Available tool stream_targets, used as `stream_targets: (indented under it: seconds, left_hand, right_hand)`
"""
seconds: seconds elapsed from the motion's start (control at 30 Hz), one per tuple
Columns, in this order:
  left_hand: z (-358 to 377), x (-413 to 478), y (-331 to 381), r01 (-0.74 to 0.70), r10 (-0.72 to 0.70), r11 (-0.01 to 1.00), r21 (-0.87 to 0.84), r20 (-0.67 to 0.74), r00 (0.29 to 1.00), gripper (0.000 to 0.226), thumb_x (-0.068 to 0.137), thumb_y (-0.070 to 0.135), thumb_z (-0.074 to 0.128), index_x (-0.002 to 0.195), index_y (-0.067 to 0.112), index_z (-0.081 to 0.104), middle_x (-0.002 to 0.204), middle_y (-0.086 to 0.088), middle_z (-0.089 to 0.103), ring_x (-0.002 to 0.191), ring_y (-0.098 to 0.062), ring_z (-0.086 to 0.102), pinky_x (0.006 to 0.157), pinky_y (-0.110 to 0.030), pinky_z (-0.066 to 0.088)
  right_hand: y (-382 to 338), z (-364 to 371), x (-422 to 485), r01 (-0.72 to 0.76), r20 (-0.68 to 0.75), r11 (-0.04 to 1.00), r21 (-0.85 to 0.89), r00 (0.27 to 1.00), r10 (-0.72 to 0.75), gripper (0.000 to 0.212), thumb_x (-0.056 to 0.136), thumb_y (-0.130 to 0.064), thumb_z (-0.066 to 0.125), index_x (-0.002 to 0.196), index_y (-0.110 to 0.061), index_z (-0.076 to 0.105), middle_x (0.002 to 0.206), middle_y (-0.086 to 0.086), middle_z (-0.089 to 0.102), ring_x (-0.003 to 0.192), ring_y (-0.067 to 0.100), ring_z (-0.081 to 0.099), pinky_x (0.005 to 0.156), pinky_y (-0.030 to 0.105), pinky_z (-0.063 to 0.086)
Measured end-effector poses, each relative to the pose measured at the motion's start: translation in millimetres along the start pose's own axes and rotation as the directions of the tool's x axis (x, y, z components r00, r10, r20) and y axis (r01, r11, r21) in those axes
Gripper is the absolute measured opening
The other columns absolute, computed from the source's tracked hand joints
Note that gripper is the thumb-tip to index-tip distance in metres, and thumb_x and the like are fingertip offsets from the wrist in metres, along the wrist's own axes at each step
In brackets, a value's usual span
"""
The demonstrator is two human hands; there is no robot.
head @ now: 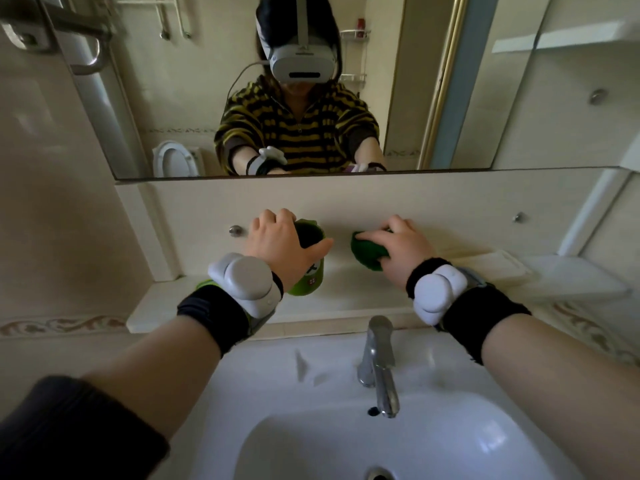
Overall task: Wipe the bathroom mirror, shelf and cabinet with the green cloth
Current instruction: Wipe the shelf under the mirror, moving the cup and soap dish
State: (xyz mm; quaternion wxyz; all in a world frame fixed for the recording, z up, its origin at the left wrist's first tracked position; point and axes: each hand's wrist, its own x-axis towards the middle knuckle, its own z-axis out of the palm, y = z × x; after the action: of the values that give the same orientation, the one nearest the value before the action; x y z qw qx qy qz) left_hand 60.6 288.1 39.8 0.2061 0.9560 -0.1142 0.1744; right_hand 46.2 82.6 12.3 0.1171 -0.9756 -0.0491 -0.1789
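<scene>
My right hand [401, 249] grips the bunched green cloth [367, 251] and holds it against the pale shelf [346, 292] below the mirror [398, 98]. My left hand [280, 244] grips a green cup [306, 268] by its rim, fingers curled over the top, thumb stretched to the right. The cup stands on or just above the shelf; I cannot tell which. To the right, the white cabinet [571, 116] shows two metal knobs. Both wrists wear black bands with white trackers.
A white basin [450, 427] with a chrome tap [379, 362] lies below the shelf, close to my forearms. A white soap dish [575, 275] sits at the shelf's right end. A metal towel rail [69, 36] juts out at upper left. The mirror reflects a person wearing a headset.
</scene>
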Motion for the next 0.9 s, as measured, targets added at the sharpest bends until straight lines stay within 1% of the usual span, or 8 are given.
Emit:
stream_targets:
  seconds: [0.07, 0.17, 0.43, 0.57, 0.67, 0.73, 0.8, 0.9]
  left_hand:
    - [10.0, 0.4, 6.4, -0.002, 0.002, 1.0, -0.008, 0.004, 1.0, 0.071, 0.077, 0.066, 0.054, 0.123, 0.013, 0.044, 0.117, -0.008, 0.046, 0.108, -0.026, 0.043, 0.085, -0.034, 0.038]
    - [21.7, 1.1, 14.9, 0.001, -0.001, 1.0, -0.02, -0.002, 1.0, 0.068, 0.077, 0.066, 0.054, 0.118, 0.013, 0.044, 0.114, -0.008, 0.047, 0.106, -0.027, 0.043, 0.083, -0.034, 0.038]
    - [42.0, 0.4, 34.5, 0.006, -0.006, 0.999, -0.049, 0.007, 1.0, 0.063, 0.078, 0.062, 0.057, 0.113, 0.012, 0.043, 0.114, -0.009, 0.046, 0.106, -0.028, 0.042, 0.087, -0.036, 0.04]
    - [45.8, -1.3, 38.2, 0.02, -0.02, 1.0, -0.024, -0.01, 1.0, 0.064, 0.078, 0.063, 0.056, 0.113, 0.011, 0.042, 0.115, -0.008, 0.045, 0.106, -0.027, 0.041, 0.086, -0.034, 0.038]
    - [43.5, -2.8, 37.3, 0.016, -0.015, 0.999, 0.028, -0.022, 1.0, 0.068, 0.077, 0.069, 0.053, 0.113, 0.012, 0.042, 0.115, -0.007, 0.046, 0.106, -0.026, 0.043, 0.086, -0.034, 0.039]
    - [40.6, -5.4, 35.4, 0.004, -0.002, 0.998, 0.058, -0.04, 0.999, 0.073, 0.075, 0.074, 0.046, 0.113, 0.012, 0.042, 0.116, -0.007, 0.046, 0.107, -0.026, 0.043, 0.088, -0.034, 0.04]
    - [35.0, -7.6, 31.7, 0.003, -0.002, 1.0, 0.017, -0.084, 0.996, 0.074, 0.076, 0.075, 0.039, 0.115, 0.012, 0.043, 0.118, -0.005, 0.045, 0.109, -0.024, 0.042, 0.089, -0.033, 0.037]
    - [22.2, -7.2, 18.1, -0.008, -0.005, 0.998, -0.068, -0.183, 0.983, 0.063, 0.084, 0.067, 0.038, 0.115, 0.012, 0.046, 0.119, -0.006, 0.047, 0.109, -0.025, 0.042, 0.087, -0.032, 0.033]
  right_hand:
    - [10.1, -3.3, -6.2, -0.02, -0.014, 1.0, -0.012, 1.0, 0.02, 0.054, 0.082, 0.001, 0.048, 0.126, -0.029, 0.055, 0.113, 0.007, 0.042, 0.109, 0.026, 0.033, 0.091, 0.033, 0.033]
    - [22.1, -7.3, -13.6, -0.047, -0.021, 0.999, -0.005, 0.999, 0.047, 0.055, 0.082, 0.003, 0.047, 0.126, -0.029, 0.054, 0.115, 0.005, 0.042, 0.11, 0.025, 0.033, 0.094, 0.034, 0.035]
    - [47.1, -18.8, -27.0, -0.068, -0.026, 0.998, 0.015, 0.997, 0.069, 0.058, 0.08, 0.008, 0.045, 0.126, -0.025, 0.055, 0.115, 0.006, 0.043, 0.111, 0.026, 0.033, 0.096, 0.035, 0.035]
    - [56.1, -22.6, -26.6, -0.079, -0.035, 0.997, 0.018, 0.996, 0.08, 0.059, 0.079, 0.008, 0.045, 0.126, -0.025, 0.055, 0.114, 0.006, 0.043, 0.111, 0.026, 0.033, 0.096, 0.037, 0.036]
    - [55.4, -21.3, -24.3, -0.064, -0.047, 0.997, 0.034, 0.997, 0.065, 0.058, 0.079, 0.008, 0.046, 0.126, -0.025, 0.055, 0.115, 0.005, 0.043, 0.111, 0.025, 0.033, 0.097, 0.036, 0.036]
    - [52.1, -20.4, -21.6, -0.048, -0.051, 0.998, 0.046, 0.997, 0.05, 0.058, 0.079, 0.008, 0.047, 0.126, -0.024, 0.055, 0.115, 0.006, 0.043, 0.111, 0.025, 0.033, 0.097, 0.035, 0.036]
    - [46.4, -20.1, -18.8, -0.03, -0.063, 0.998, 0.057, 0.997, 0.034, 0.058, 0.079, 0.008, 0.047, 0.126, -0.024, 0.055, 0.115, 0.006, 0.043, 0.11, 0.026, 0.033, 0.096, 0.034, 0.036]
    - [33.3, -23.1, -13.6, 0.006, -0.103, 0.998, 0.065, 0.995, 0.001, 0.056, 0.079, 0.008, 0.049, 0.125, -0.023, 0.056, 0.114, 0.007, 0.044, 0.109, 0.027, 0.034, 0.094, 0.035, 0.036]
